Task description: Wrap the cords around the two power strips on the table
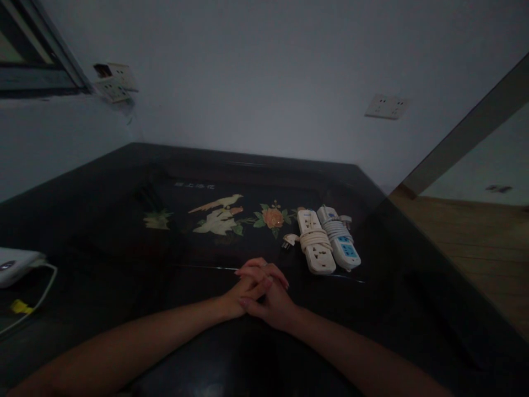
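Power strips (317, 242) lie near clasped hands (275, 298), white device (17, 267) far left.

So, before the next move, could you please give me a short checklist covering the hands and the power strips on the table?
1. Free to reach: not ok; the left hand and right hand are clasped together.
2. Wound up: ok; the left power strip and right power strip each have a cord wrapped around.
3. Left power strip unplugged: ok; its plug lies beside it on the table.
4. Good light: not ok; the scene is dim.
5. Strips working: cannot tell.
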The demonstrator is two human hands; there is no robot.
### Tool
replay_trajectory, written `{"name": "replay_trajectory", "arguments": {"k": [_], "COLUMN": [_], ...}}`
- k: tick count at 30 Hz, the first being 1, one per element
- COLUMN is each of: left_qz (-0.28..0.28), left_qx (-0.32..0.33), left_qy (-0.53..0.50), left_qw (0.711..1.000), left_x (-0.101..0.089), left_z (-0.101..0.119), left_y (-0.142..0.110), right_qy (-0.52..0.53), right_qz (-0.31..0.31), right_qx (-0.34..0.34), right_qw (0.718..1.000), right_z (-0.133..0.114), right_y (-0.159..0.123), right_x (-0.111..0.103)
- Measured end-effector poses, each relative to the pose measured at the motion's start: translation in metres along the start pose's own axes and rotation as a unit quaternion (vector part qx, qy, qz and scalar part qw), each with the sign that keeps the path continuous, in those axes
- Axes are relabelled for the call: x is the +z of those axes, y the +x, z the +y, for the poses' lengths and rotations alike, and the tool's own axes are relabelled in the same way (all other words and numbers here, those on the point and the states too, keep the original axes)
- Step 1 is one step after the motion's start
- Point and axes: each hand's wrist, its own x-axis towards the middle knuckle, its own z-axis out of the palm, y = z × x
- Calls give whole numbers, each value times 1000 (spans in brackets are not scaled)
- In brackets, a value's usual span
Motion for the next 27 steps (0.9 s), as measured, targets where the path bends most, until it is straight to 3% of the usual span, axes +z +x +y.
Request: {"name": "replay_trajectory", "arguments": {"k": [13, 19, 27], "left_qz": [33, 42, 19], "left_qx": [13, 23, -16], "left_qy": [-47, -39, 20], "left_qw": [998, 998, 999], "left_x": [4, 5, 2], "left_z": [-4, -5, 1], "left_y": [-5, -5, -5], "right_qy": [-7, -3, -10], "right_qz": [-10, -5, -2], "right_qx": [-34, -47, -64], "right_qw": [999, 999, 998], "right_z": [1, 2, 1], "right_y": [0, 0, 1], "right_x": [0, 1, 0]}}
